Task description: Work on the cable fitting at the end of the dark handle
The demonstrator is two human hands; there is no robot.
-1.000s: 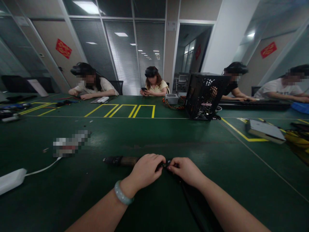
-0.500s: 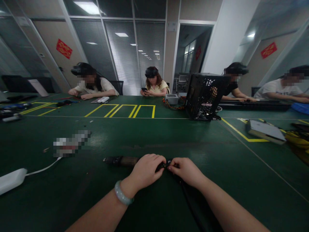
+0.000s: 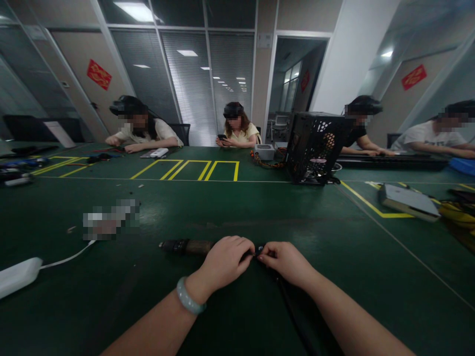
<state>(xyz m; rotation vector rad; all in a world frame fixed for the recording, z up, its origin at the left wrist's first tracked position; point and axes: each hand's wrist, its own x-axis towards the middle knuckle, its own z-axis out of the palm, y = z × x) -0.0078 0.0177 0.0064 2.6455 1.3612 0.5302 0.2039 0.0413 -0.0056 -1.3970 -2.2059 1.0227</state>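
Around the work, the green bench (image 3: 166,207) carries a white block (image 3: 18,279) with a white cable (image 3: 69,261) off to the left, leading to an item too blurred to name. Beyond the hands stands an open black computer case (image 3: 309,143), partly hiding a person seated behind it; a grey metal box (image 3: 264,151) with wires sits just beside it, and a flat silver unit (image 3: 408,201) lies to the right.

The cylindrical tool (image 3: 196,247) lies crosswise, its rear under the left hand (image 3: 227,259), whose fingers curl closed over it and conceal that part. The right hand (image 3: 285,262) pinches a small dark piece (image 3: 260,248) just beside those fingertips; how it joins the tool is hidden.

The tool is black at its narrowing tip, brownish along the barrel. A black cord (image 3: 293,314) runs below the right wrist.
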